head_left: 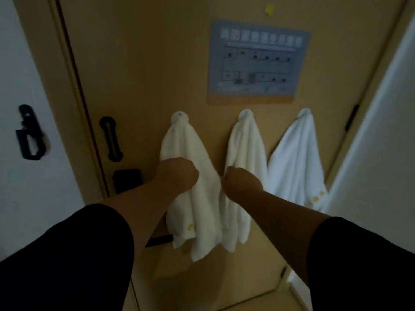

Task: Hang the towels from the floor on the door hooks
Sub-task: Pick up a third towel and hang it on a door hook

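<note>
Three white towels hang on the tan door (139,70), each draped in a soft cone from its own round hook. The left towel (202,203) sits at centre frame; it is thick, fuzzy terry, falling in long folds to a ragged lower edge, with a small yellow mark near its bottom left corner. Its hook (179,116) is a pale round knob with a bluish dot. The middle towel (243,153) hangs just beside it on the right from a second hook (246,114), narrower and more bunched. The right towel (296,158) is wider and smoother, spread like a fan from the third hook (304,112), with yellow marks at its lower right corner.

The left hand (177,175) is curled into a fist against the left towel's left edge, about halfway down; it appears to be gripping cloth, though the fingers are hidden. The right hand (242,184) is also balled shut, in the gap where the left and middle towels meet; which one it pinches I cannot tell. Both forearms are bare, with black sleeves (78,254) at the bottom of the frame.

Above the hooks, upper centre, a flat grey-blue sign (258,61) with a floor plan is fixed to the door. At left are a black handle (111,139), a black lock plate (126,180) below it, and a black latch (30,133) on the white wall (20,63).
</note>
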